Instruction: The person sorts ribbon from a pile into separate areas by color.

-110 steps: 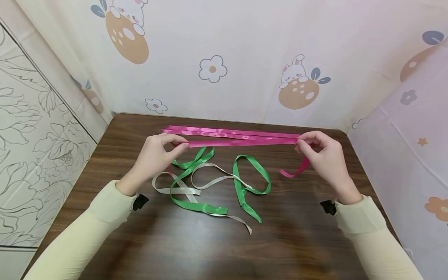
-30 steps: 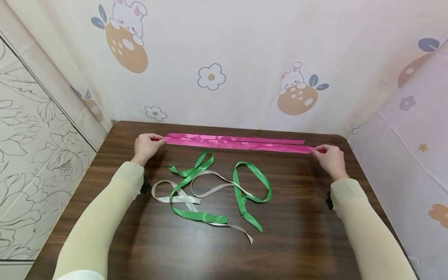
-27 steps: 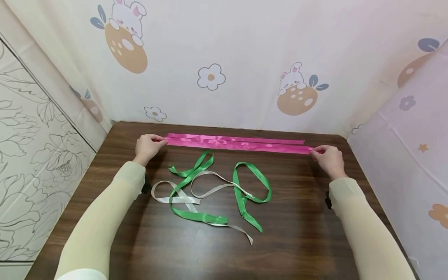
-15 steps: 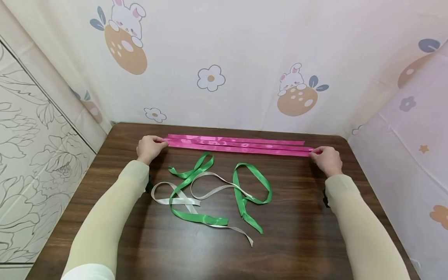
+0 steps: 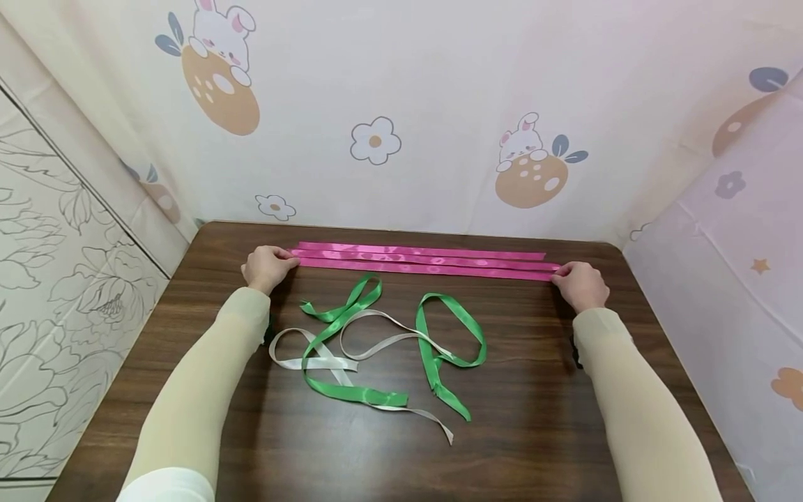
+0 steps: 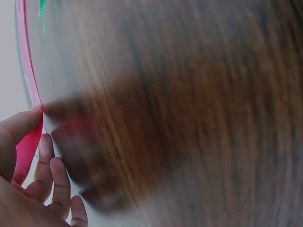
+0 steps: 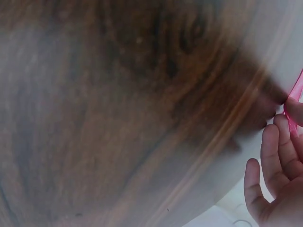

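Three pink ribbon strips run side by side across the back of the table. My left hand [image 5: 268,268] pinches the left end of the nearest pink ribbon [image 5: 401,268] between thumb and finger. Its right end is pinched by my right hand [image 5: 582,284], and the ribbon lies straight between the two. In the left wrist view the ribbon [image 6: 32,75] passes through the fingertips. The right wrist view catches a bit of pink ribbon [image 7: 297,87] at the thumb. Behind lie the middle strip [image 5: 401,259] and the far strip [image 5: 401,249]; my fingers partly hide the ends.
A loosely curled green ribbon [image 5: 351,392] and another green ribbon [image 5: 467,314] lie in front of the strips. Cream ribbons [image 5: 383,344] tangle among them. The brown wooden table [image 5: 401,467] ends at a patterned curtain [image 5: 439,139] behind.
Both hands have spread apart since the earliest frame, laying the ribbon straight. Over the last second it has come slightly nearer, showing as a third strip in front of the other two.
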Tool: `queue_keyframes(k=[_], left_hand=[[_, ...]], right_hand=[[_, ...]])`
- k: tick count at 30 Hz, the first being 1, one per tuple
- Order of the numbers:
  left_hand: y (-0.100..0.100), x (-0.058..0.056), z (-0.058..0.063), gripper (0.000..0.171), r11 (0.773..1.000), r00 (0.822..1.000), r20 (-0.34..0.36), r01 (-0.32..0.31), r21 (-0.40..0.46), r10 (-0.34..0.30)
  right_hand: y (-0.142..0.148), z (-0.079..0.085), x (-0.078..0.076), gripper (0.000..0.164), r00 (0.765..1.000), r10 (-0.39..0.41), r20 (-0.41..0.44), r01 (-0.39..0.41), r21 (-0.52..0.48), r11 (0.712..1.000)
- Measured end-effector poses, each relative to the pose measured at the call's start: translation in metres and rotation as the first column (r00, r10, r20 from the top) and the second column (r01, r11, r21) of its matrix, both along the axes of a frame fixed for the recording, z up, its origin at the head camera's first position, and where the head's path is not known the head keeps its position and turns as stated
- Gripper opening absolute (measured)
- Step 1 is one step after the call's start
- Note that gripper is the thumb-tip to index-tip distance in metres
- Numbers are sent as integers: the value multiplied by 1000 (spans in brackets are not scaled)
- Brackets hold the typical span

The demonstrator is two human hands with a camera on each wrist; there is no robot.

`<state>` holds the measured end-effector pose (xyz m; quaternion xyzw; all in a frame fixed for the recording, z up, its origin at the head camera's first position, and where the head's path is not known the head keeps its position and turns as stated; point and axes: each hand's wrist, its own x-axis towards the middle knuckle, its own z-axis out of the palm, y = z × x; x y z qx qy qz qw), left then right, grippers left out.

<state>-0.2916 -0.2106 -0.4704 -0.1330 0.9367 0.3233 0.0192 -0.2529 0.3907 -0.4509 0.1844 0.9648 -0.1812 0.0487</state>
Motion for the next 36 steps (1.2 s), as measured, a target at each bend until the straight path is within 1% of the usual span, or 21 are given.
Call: queue_keyframes(k=[6, 13, 19, 24, 28, 30, 36], left_hand=[[1, 1, 0, 32, 1000, 999, -24, -24, -11, 23], [2, 2, 2, 36, 999, 999, -13, -33, -15, 33], [1, 3, 2, 44, 999, 999, -14, -39, -5, 39], [-2, 6, 8, 52, 999, 997, -55, -44, 10, 45], [-3, 7, 15, 53, 1000, 994, -103, -24, 8, 25], [-2, 8, 20, 52, 1000, 992, -123, -2, 0, 2], [5, 11, 35, 47, 995, 980, -171, 96, -19, -97]], right_hand=[[4, -4, 0, 39, 999, -29, -32, 29, 4, 1000], [7, -5, 2, 43, 998, -52, -23, 52, -3, 999], [8, -4, 5, 46, 998, -53, -24, 52, -26, 998], [11, 2, 7, 49, 998, -48, -36, 46, -35, 998], [11, 14, 8, 49, 996, -21, -90, 21, 0, 1000], [9, 21, 9, 50, 992, -2, -125, 5, 23, 1000], [-5, 41, 10, 48, 973, 75, -220, -65, 55, 996]])
